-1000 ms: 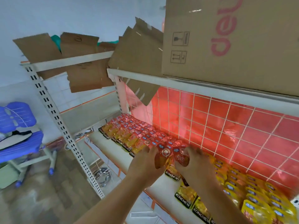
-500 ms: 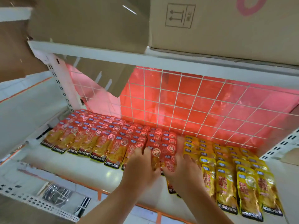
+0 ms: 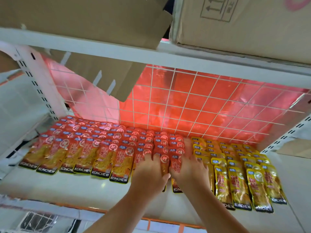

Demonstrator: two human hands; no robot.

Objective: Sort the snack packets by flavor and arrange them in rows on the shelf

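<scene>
Now lower: left hand (image 3: 149, 172) and right hand (image 3: 189, 169) on red packets (image 3: 101, 148)

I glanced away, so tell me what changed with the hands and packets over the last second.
The left hand and right hand brought the red packets down from mid-air; their fingers now press them flat on the shelf, ending the red rows beside the yellow packets. Other rows and the cardboard boxes above stayed put.

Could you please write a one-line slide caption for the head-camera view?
Left hand and right hand press red packets down beside the yellow packets on the white shelf.
</scene>
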